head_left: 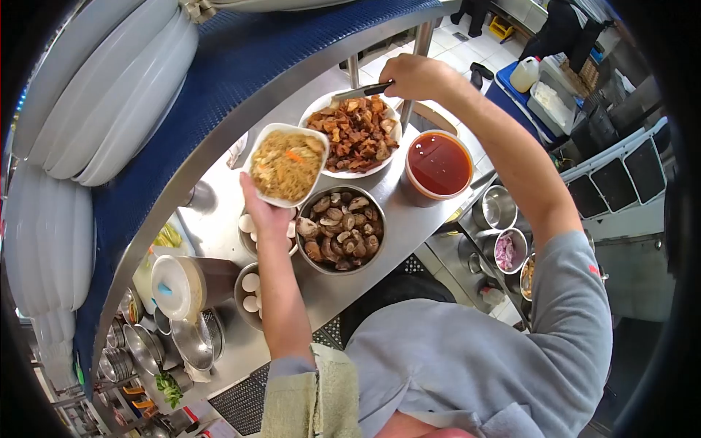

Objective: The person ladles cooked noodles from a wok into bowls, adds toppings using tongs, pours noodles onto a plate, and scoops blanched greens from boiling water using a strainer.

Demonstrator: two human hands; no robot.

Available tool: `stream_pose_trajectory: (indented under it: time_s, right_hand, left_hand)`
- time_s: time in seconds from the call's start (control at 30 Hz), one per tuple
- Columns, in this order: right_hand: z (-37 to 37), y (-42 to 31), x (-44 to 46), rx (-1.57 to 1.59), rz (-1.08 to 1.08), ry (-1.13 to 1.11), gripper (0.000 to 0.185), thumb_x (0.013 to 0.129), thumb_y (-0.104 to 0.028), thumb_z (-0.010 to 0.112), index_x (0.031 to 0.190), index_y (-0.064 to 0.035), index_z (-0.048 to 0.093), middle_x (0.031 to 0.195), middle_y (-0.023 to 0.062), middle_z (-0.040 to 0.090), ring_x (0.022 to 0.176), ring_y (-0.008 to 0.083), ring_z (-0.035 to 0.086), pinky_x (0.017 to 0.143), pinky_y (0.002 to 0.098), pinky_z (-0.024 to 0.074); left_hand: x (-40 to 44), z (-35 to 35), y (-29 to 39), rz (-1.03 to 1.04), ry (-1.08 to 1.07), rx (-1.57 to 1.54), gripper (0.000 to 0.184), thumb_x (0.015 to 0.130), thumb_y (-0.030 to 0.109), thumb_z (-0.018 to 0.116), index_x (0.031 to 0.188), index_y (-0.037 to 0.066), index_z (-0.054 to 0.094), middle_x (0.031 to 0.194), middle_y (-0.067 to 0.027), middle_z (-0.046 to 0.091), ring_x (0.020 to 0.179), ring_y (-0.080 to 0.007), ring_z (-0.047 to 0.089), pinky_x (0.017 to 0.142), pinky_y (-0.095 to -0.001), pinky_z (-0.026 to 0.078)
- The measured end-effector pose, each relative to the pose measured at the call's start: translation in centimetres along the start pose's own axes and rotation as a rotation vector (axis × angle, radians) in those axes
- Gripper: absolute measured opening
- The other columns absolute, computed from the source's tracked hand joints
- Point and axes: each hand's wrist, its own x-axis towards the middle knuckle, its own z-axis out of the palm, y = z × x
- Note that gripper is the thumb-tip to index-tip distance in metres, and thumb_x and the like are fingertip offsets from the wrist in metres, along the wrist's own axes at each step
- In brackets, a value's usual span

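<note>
My left hand (267, 209) holds a white square bowl (323, 171) from below; noodles (287, 165) with bits of orange lie in it. My right hand (410, 77) is closed around the dark handle of a utensil (363, 91), whose metal end reaches over the rim of a large white bowl (398, 131). Browned chopped meat (356, 135) fills that bowl, just right of the noodles. Nearer to me is a steel bowl of mushrooms (342, 230). On the right stands a tub of red liquid (439, 163).
Stacked white dishes (109, 80) stand on a blue-covered shelf (219, 66) above the steel counter (387, 252). Bowls of eggs (250, 282) and a lidded container (175, 287) are at the left. Behind my right arm are a bowl of chopped onion (505, 250) and a person's dark-clothed legs (555, 29).
</note>
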Motion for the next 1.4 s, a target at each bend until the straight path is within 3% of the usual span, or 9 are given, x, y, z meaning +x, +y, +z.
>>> stream_pose_trajectory:
  time_s: [0.07, 0.2, 0.3, 0.4, 0.67, 1.0, 1.03, 1.17, 1.4]
  right_hand:
    - [2.4, 0.4, 1.7, -0.153, -0.122, -0.024, 0.031, 0.082, -0.026, 0.061, 0.103, -0.0035, 0.066, 0.095, 0.0155, 0.067, 0.091, 0.0308, 0.065, 0.083, 0.0383, 0.0509]
    - [3.8, -0.1, 1.2, -0.154, 0.018, -0.106, 0.032, 0.083, -0.027, 0.058, 0.103, -0.0029, 0.065, 0.094, 0.0151, 0.067, 0.09, 0.0321, 0.065, 0.081, 0.0405, 0.0514]
    - [1.5, -0.3, -2.5, -0.058, 0.081, 0.039, 0.03, 0.08, -0.025, 0.06, 0.098, -0.0022, 0.066, 0.093, 0.0167, 0.067, 0.09, 0.0327, 0.065, 0.079, 0.0419, 0.0513]
    - [0.6, 0.0, -5.1, -0.193, -0.008, -0.17, 0.029, 0.076, -0.023, 0.063, 0.095, -0.0019, 0.066, 0.091, 0.017, 0.067, 0.088, 0.032, 0.065, 0.077, 0.042, 0.0517]
    - [1.6, 0.4, -4.6, -0.319, 0.063, -0.138, 0.024, 0.072, -0.016, 0.064, 0.092, -0.0033, 0.067, 0.089, 0.0151, 0.068, 0.089, 0.0311, 0.066, 0.074, 0.0418, 0.0538]
    - [6.0, -0.5, -0.1, -0.659, -0.145, -0.245, 0.018, 0.075, -0.018, 0.068, 0.088, -0.0074, 0.073, 0.09, 0.0098, 0.071, 0.087, 0.0241, 0.068, 0.073, 0.0358, 0.0547]
    - [6.3, -0.6, 0.2, -0.678, -0.177, -0.177, 0.008, 0.072, -0.014, 0.068, 0.076, -0.0088, 0.073, 0.08, 0.0091, 0.071, 0.08, 0.0251, 0.069, 0.069, 0.0343, 0.0557]
    - [6.3, -0.3, 0.5, -0.722, -0.196, -0.09, 0.008, 0.072, -0.014, 0.067, 0.076, -0.0092, 0.073, 0.081, 0.0096, 0.071, 0.081, 0.0246, 0.069, 0.07, 0.0345, 0.0558]
    - [0.9, -0.5, -4.2, -0.65, -0.21, 0.072, 0.017, 0.076, -0.008, 0.059, 0.091, -0.0064, 0.069, 0.089, 0.0111, 0.069, 0.086, 0.0259, 0.067, 0.075, 0.0383, 0.0541]
  left_hand:
    - [-0.4, -1.2, 1.0, -0.001, 0.001, 0.015, 0.059, 0.099, 0.047, 0.027, 0.138, 0.004, 0.037, 0.138, -0.0159, 0.045, 0.126, -0.0324, 0.045, 0.105, -0.0485, 0.037]
    - [-1.5, -2.4, 2.5, 0.027, 0.008, 0.008, 0.063, 0.098, 0.049, 0.029, 0.138, 0.0, 0.036, 0.137, -0.0178, 0.044, 0.125, -0.0325, 0.046, 0.105, -0.0459, 0.038]
    - [-2.1, -3.4, 3.2, 0.049, -0.009, 0.014, 0.062, 0.099, 0.049, 0.027, 0.141, 0.004, 0.033, 0.141, -0.0167, 0.04, 0.129, -0.035, 0.042, 0.105, -0.051, 0.037]
    - [-2.8, -3.3, 3.3, 0.047, 0.027, 0.008, 0.062, 0.099, 0.048, 0.028, 0.14, 0.002, 0.033, 0.141, -0.0174, 0.04, 0.129, -0.0351, 0.042, 0.105, -0.0505, 0.037]
    - [-3.1, -3.4, 2.2, 0.03, -0.009, -0.023, 0.064, 0.097, 0.051, 0.033, 0.139, 0.002, 0.035, 0.139, -0.0168, 0.043, 0.126, -0.0327, 0.045, 0.104, -0.0471, 0.039]
    - [-3.7, -3.2, 2.0, 0.011, -0.012, -0.047, 0.062, 0.098, 0.049, 0.034, 0.137, 0.002, 0.036, 0.137, -0.0159, 0.045, 0.125, -0.0312, 0.046, 0.103, -0.0464, 0.04]
    - [-3.6, -3.4, 1.9, 0.011, -0.012, -0.047, 0.062, 0.098, 0.049, 0.034, 0.137, 0.002, 0.036, 0.137, -0.0159, 0.045, 0.125, -0.0312, 0.046, 0.103, -0.0464, 0.04]
    - [-3.5, -4.1, 1.8, 0.028, -0.026, -0.049, 0.062, 0.098, 0.049, 0.036, 0.137, 0.001, 0.036, 0.137, -0.016, 0.045, 0.125, -0.0315, 0.047, 0.103, -0.0462, 0.04]
    - [-3.7, -2.8, 1.3, -0.009, 0.018, -0.074, 0.059, 0.098, 0.047, 0.038, 0.134, 0.002, 0.04, 0.135, -0.0151, 0.048, 0.122, -0.0302, 0.049, 0.102, -0.0448, 0.041]
